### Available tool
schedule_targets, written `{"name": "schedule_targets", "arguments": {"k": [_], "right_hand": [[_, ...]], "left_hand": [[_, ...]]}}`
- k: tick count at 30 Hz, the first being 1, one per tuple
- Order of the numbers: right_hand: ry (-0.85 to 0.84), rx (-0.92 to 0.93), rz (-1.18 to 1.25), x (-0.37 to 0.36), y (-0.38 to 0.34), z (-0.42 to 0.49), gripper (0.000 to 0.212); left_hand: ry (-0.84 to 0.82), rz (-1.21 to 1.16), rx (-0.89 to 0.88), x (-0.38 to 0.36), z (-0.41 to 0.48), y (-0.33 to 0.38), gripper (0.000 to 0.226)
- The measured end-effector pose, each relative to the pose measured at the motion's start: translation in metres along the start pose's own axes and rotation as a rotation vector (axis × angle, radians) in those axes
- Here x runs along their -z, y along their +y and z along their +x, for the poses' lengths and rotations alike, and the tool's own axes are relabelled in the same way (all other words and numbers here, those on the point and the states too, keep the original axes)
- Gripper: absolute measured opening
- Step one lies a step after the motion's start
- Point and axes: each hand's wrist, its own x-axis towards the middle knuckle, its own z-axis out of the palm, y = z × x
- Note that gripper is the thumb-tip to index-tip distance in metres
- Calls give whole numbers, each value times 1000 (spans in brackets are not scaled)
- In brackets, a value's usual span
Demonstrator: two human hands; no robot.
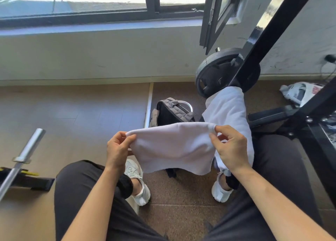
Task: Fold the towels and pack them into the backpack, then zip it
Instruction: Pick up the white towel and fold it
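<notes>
We find the left hand (119, 148) and the right hand (230, 147) held apart in front of the seated person, each pinching one top corner of a white towel (172, 149) that hangs between them above the floor. A second towel (228, 108) is draped over the black rack bar (269, 33) to the right, and the backpack (172, 111) stands on the floor just beyond the held towel. In our judgement the pinch grips are light, so a corner could slip and the fold go crooked.
</notes>
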Motion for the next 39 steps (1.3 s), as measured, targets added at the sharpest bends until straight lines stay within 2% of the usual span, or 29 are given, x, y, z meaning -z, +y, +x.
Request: {"name": "schedule_targets", "arguments": {"k": [3,6,11,14,18,23,25,27,30,32,33,34,37,39], "right_hand": [[-58,-15,51,-10,-7,-8,15],[-194,-8,154,-21,-15,-18,15],[-389,138,195,-34,-25,-29,8],[-472,144,202,-39,-25,-33,12],[-467,192,117,-43,-21,-32,21],[-439,223,39,-48,-21,-32,17],[-436,180,56,-49,-19,-31,11],[-406,63,89,-48,-15,-28,11],[-408,-225,259,-41,-12,-18,25],[-415,-314,402,-36,-11,-12,35],[-418,-349,462,-33,-10,-10,38],[-423,-383,523,-31,-9,-7,37],[-431,-467,651,-27,-5,-3,30],[-456,-516,717,-24,-4,-1,32]], "left_hand": [[-154,10,3,-19,-23,4,27],[-314,33,-31,-37,-41,1,29],[-433,85,-3,-61,-55,-5,15],[-480,94,-6,-65,-58,-7,13],[-475,53,-2,-67,-60,-6,12],[-512,102,-36,-67,-59,-7,14],[-559,107,-45,-65,-56,-7,13],[-575,87,-49,-61,-52,-6,16],[-373,46,-109,-54,-42,-1,29],[-253,135,-158,-45,-31,-1,42],[-250,216,-161,-40,-24,-3,52],[-305,301,-141,-34,-20,-4,65],[-630,472,-43,-26,-15,-13,99],[-732,518,-38,-33,-20,-20,91]]}}
